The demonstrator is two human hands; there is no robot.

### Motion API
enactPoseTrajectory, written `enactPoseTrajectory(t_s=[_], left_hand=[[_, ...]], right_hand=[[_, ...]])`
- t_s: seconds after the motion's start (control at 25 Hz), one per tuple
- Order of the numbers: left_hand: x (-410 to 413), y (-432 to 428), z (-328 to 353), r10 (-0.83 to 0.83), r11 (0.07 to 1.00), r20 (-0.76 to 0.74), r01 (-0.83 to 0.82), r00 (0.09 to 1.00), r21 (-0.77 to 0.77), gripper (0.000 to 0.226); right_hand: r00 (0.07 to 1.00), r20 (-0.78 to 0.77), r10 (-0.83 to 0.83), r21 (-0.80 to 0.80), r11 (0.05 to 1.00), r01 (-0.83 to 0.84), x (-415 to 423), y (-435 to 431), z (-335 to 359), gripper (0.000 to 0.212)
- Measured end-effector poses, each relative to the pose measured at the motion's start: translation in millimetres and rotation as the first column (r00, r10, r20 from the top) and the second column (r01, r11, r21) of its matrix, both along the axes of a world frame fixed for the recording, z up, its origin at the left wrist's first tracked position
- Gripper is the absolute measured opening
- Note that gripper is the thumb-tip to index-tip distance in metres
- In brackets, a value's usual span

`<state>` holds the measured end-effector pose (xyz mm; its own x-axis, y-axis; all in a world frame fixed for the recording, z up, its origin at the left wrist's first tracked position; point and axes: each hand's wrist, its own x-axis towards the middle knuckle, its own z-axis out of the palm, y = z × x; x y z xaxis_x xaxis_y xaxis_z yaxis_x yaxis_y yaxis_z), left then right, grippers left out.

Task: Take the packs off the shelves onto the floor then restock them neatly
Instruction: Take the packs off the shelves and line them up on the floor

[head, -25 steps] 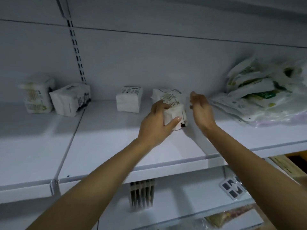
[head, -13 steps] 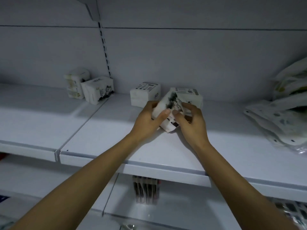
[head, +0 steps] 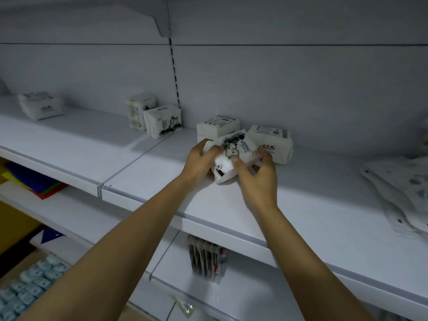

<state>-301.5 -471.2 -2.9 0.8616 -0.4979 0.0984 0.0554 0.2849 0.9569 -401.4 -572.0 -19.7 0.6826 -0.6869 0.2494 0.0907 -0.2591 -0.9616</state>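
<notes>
- On the middle shelf (head: 312,205), close to the back wall, both hands hold one white pack (head: 240,149) with black drawings on it.
- The left hand (head: 199,162) has its fingers curled over the pack's left end, and its thumb lies on the front.
- The right hand (head: 259,181) pinches the pack's right side, with the thumb on the front and the fingers bent round the far end.
- The pack is tilted. Its low corner is on the shelf or just above it; I cannot tell which.
- Right behind it stand two more white packs. A square pack (head: 217,127) is behind the left hand, and a wide pack (head: 272,141) is behind the right hand.
- The pack in the hands hides a bit of both.
- Further left, by the slotted rail (head: 174,72), a cat pack (head: 163,120) stands just beside a tall pack (head: 139,112).
- At the far left a flat pack (head: 40,106) lies alone.
- At the right edge a pile of flat bags (head: 398,193) lies on the same shelf, well apart from the hands.
- Under the shelf, a bunch of dark packets (head: 206,258) stands in a row.
- At the bottom left, a brown box (head: 20,265) holds rows of little pale blue packs (head: 30,283).
- Some coloured sheets (head: 34,181) lie on the lower shelf at the left.
</notes>
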Motion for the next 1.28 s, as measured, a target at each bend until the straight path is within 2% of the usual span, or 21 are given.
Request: enactPoseTrajectory(t_s=[0.2,0.32,0.44,0.56,0.6,0.68,0.76,0.88,1.0,1.08,1.2,1.28], left_hand=[[0.0,-1.8,-2.8,0.011,0.995,0.044,-0.015,0.999,0.099,0.046],[-0.4,-0.6,5.6,0.054,0.927,0.200,-0.124,0.978,0.354,0.044],[-7.1,6.4,13.9,0.046,0.865,0.309,-0.192,0.950,0.463,0.050],[-25.7,33.9,21.6,0.081,0.825,0.559,-0.370,0.825,0.427,0.042],[-31.7,49.5,26.6,0.051,0.836,0.618,-0.372,0.784,0.404,0.042],[-40.8,90.3,36.9,-0.009,0.860,0.692,-0.348,0.722,0.375,0.049],[-49.8,143.5,36.3,0.072,0.904,0.665,-0.331,0.743,0.272,0.059],[-76.2,234.9,21.9,0.360,0.913,0.403,-0.407,0.841,0.035,0.070],[-96.3,332.9,-6.6,0.409,0.884,0.306,-0.456,0.860,0.103,0.067],[-108.5,399.3,-24.5,0.465,0.848,0.277,-0.513,0.841,0.136,0.068],[-125.2,501.9,-43.7,0.473,0.811,0.290,-0.540,0.832,0.224,0.066],[-136.9,563.3,-52.2,0.446,0.814,0.265,-0.511,0.855,0.276,0.064]], right_hand=[[1.000,-0.012,-0.003,-0.052,0.999,0.002,1.2,-0.3,-3.4,0.095],[0.999,-0.035,-0.013,-0.075,0.997,0.010,1.2,-0.8,-1.6,0.088],[0.999,-0.031,0.009,-0.042,0.999,-0.010,-0.7,-1.3,3.6,0.082],[0.998,0.020,0.066,0.091,0.994,-0.068,-12.5,10.9,17.8,0.074],[0.993,0.055,0.103,0.134,0.985,-0.109,-18.3,21.6,28.1,0.070],[0.949,0.153,0.276,0.196,0.933,-0.302,-25.2,51.9,46.8,0.052],[0.893,0.168,0.418,0.192,0.875,-0.445,-25.4,95.9,55.8,0.043],[0.861,0.144,0.488,0.231,0.829,-0.509,-16.7,179.7,47.7,0.056],[0.799,0.169,0.577,0.288,0.746,-0.600,-12.3,283.7,25.5,0.041],[0.759,0.147,0.635,0.321,0.695,-0.643,-13.0,350.3,6.7,0.036],[0.666,0.121,0.736,0.411,0.574,-0.708,-13.8,440.8,-27.7,0.066],[0.559,0.098,0.824,0.494,0.447,-0.746,-17.9,493.1,-46.9,0.078]])
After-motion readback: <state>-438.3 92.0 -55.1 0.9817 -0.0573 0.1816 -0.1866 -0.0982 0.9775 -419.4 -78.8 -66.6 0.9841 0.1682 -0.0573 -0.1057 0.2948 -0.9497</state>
